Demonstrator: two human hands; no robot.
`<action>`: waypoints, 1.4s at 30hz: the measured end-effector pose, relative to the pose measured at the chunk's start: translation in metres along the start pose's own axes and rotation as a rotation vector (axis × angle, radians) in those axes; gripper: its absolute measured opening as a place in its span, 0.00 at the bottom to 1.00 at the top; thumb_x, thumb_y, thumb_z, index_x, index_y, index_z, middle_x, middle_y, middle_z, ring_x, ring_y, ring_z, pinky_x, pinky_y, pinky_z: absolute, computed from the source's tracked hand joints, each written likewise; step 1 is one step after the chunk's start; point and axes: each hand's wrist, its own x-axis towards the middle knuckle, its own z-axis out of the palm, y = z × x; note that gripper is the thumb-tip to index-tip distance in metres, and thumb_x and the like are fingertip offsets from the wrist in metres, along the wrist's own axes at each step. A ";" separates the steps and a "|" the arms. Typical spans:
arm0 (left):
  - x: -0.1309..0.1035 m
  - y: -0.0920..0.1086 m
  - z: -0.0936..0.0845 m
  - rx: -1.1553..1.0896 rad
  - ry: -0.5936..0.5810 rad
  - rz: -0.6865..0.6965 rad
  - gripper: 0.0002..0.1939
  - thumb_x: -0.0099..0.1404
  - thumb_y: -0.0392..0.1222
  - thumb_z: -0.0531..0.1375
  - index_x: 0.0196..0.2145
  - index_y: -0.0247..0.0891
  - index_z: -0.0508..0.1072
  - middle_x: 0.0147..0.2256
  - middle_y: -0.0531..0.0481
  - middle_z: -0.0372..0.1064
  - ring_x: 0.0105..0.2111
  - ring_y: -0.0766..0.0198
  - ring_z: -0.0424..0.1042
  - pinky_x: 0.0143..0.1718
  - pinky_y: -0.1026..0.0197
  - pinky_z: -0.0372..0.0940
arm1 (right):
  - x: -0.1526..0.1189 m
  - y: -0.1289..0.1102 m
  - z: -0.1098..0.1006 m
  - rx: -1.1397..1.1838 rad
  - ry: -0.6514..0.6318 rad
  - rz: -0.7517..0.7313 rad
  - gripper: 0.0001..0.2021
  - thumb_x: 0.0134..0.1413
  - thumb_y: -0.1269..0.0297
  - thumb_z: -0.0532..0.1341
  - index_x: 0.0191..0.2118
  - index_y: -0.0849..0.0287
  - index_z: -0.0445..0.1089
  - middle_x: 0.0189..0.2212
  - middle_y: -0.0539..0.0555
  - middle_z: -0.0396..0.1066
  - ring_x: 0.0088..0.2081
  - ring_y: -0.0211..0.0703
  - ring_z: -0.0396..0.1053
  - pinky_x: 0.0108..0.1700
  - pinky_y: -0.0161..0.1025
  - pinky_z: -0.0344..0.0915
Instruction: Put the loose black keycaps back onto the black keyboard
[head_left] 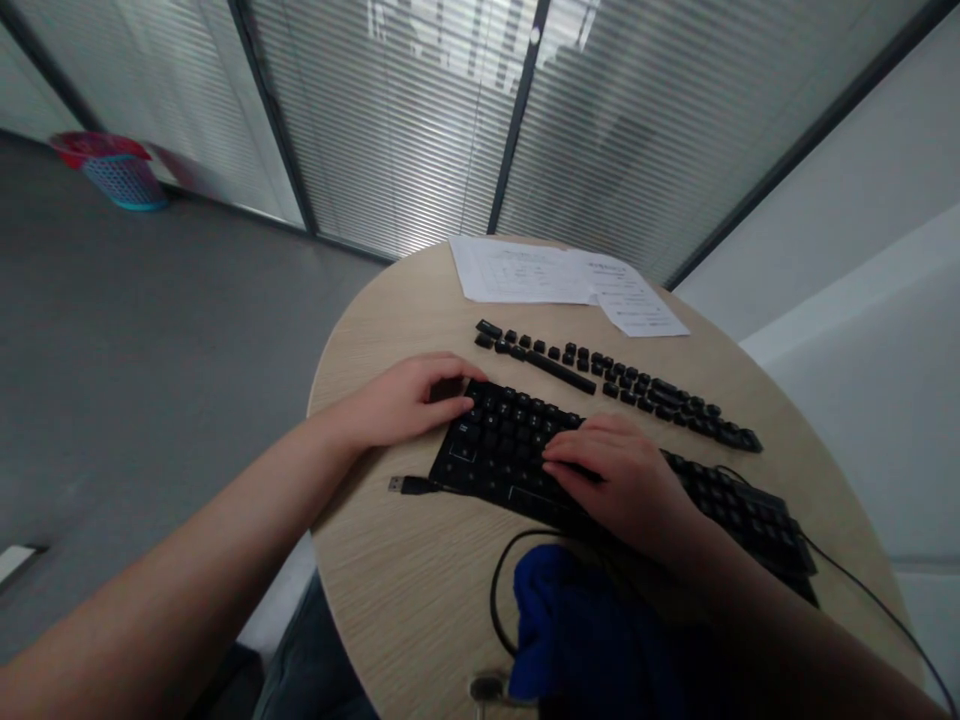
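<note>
- Head view: touching the upper-left corner of the black keyboard, at the centre of the frame, with the left hand, holding thumb and fingers a little apart and seemingly steadying the board.
- Resting the right hand over the middle keys, bunching the fingertips closely; leaving no way to tell of any key pinched there.
- Best bracing the corner lightly, without pushing the board across the counter.
- Best handling one key at a time, aligning squarely above it and avoiding sideways force on neighbouring keys.
- Crossing the keyboard's right part with the right forearm, hiding some keys from view.
- Showing loose keycaps in slanting rows just beyond the keyboard, including a long bar; possibly risking scatter from a stray knuckle.
- Showing a USB plug beside the board's lower-left edge, and a looped cable near blue cloth at lower centre; possibly snagging during any shift of the board.
- Showing printed papers at upper centre, and a basket on the floor at upper left.
</note>
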 end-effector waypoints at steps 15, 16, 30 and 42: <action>-0.002 0.003 -0.005 -0.012 -0.030 0.006 0.19 0.70 0.50 0.60 0.56 0.41 0.73 0.52 0.45 0.75 0.51 0.55 0.74 0.57 0.47 0.67 | -0.007 0.004 0.020 -0.021 0.177 -0.068 0.03 0.63 0.66 0.67 0.37 0.54 0.78 0.38 0.46 0.80 0.40 0.42 0.71 0.49 0.44 0.63; -0.002 0.002 -0.004 -0.009 -0.029 0.007 0.20 0.70 0.50 0.61 0.56 0.42 0.73 0.52 0.44 0.75 0.51 0.55 0.74 0.57 0.47 0.67 | -0.007 0.004 0.020 -0.032 0.181 -0.069 0.02 0.63 0.66 0.67 0.37 0.53 0.79 0.37 0.47 0.80 0.39 0.42 0.71 0.48 0.44 0.62; -0.009 0.028 0.007 0.323 0.042 0.094 0.19 0.73 0.48 0.58 0.56 0.37 0.73 0.59 0.38 0.70 0.58 0.49 0.70 0.61 0.42 0.66 | -0.005 0.008 0.023 0.086 0.151 -0.040 0.06 0.63 0.67 0.65 0.34 0.56 0.79 0.35 0.53 0.75 0.39 0.43 0.69 0.46 0.45 0.63; -0.009 0.035 0.021 0.380 -0.116 0.177 0.24 0.73 0.48 0.58 0.63 0.39 0.68 0.67 0.35 0.62 0.67 0.48 0.62 0.66 0.37 0.60 | 0.000 0.009 0.024 0.140 0.106 -0.031 0.05 0.62 0.68 0.66 0.34 0.58 0.78 0.32 0.52 0.73 0.39 0.43 0.66 0.44 0.43 0.60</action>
